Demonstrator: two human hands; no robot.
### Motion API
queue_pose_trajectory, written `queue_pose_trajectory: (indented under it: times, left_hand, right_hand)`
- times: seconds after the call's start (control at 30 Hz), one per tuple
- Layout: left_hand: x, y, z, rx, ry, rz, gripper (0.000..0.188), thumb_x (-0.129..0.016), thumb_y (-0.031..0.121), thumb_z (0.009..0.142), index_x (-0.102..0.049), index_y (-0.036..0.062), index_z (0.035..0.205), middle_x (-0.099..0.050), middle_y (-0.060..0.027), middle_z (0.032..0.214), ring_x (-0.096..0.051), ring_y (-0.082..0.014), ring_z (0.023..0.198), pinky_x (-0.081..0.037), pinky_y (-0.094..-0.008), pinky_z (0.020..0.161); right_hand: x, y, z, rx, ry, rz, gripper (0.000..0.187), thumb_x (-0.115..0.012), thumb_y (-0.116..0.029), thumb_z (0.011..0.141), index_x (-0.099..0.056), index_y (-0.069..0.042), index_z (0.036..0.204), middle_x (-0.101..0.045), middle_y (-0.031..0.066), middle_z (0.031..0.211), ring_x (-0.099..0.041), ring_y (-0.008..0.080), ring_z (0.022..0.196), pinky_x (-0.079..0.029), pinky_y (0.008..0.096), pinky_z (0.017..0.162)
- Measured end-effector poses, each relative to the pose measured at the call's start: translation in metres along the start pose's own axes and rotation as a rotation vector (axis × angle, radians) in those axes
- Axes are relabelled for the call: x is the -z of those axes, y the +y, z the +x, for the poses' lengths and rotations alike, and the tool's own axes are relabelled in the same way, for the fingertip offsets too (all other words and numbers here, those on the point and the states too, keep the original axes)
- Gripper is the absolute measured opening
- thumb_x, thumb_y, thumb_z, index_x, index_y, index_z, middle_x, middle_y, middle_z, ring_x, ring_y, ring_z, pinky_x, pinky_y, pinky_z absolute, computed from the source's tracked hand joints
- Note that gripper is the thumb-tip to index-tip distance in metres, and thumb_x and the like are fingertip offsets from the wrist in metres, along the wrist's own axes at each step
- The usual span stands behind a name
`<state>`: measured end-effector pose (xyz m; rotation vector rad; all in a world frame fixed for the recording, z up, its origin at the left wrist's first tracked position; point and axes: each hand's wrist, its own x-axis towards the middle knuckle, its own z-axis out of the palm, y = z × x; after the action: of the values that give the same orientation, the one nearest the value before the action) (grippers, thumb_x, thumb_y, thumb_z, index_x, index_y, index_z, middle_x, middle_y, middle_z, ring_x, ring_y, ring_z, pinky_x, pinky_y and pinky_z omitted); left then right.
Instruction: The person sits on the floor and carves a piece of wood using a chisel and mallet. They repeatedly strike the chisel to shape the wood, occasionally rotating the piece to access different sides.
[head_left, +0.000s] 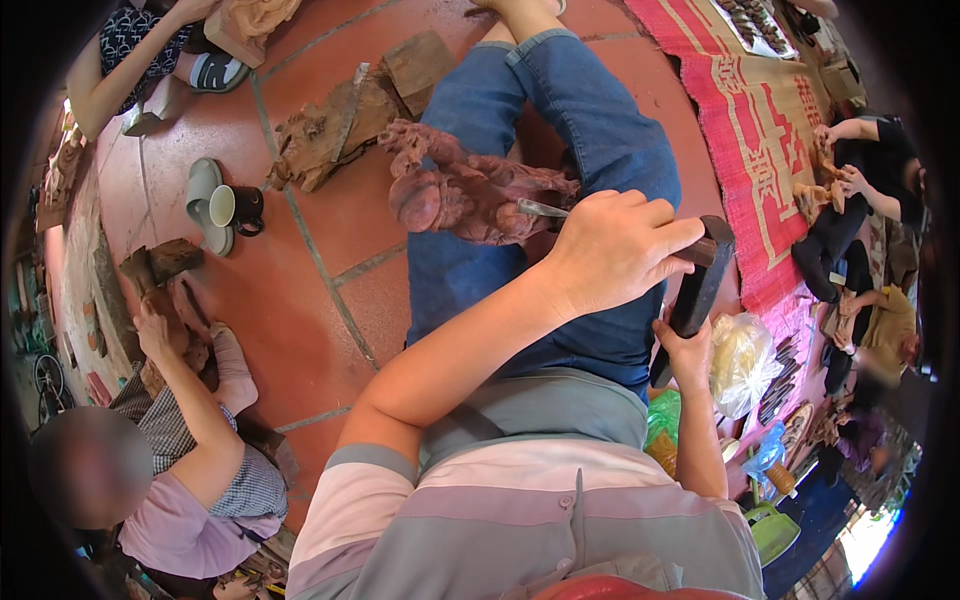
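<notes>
Left grip (622, 245) wrapped round the chisel (543, 209), right grip (690, 352) round the black mallet (703, 283) beside the chisel's butt; reddish wood carving (465, 200) over the jeans (455, 290), upper centre of frame. Looks like chiselling; next move calls for steady blade, square hit. Mug (224, 206) upper left, contents can't tell; clear plastic bag (740, 368) right side, contents unclear.
</notes>
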<state>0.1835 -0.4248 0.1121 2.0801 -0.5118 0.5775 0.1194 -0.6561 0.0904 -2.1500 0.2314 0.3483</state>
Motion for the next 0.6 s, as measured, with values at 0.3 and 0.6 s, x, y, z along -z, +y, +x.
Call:
queue_pose_trajectory:
  times: [0.3, 0.6]
  left_hand:
    - [-0.009, -0.008, -0.006, 0.054, 0.044, 0.018, 0.034, -0.073, 0.042, 0.071, -0.065, 0.0161, 0.091, -0.054, 0.0013, 0.065, -0.057, -0.0179, 0.058, -0.045, -0.0313, 0.053]
    - [-0.021, -0.014, -0.004, 0.104, 0.171, 0.051, 0.031, -0.072, 0.043, 0.072, -0.065, 0.0161, 0.087, -0.056, 0.0010, 0.065, -0.059, -0.0186, 0.061, -0.046, -0.0317, 0.053]
  right_hand:
    - [0.004, 0.003, 0.003, -0.028, 0.014, 0.108, 0.026, -0.071, 0.002, 0.073, -0.055, -0.003, 0.093, -0.055, 0.0002, 0.077, -0.053, 0.0084, 0.067, -0.044, 0.0240, 0.060]
    - [0.013, -0.012, 0.015, 0.007, 0.051, -0.047, 0.028, -0.067, 0.004, 0.069, -0.055, -0.003, 0.093, -0.055, -0.0002, 0.077, -0.052, 0.0085, 0.069, -0.044, 0.0230, 0.064]
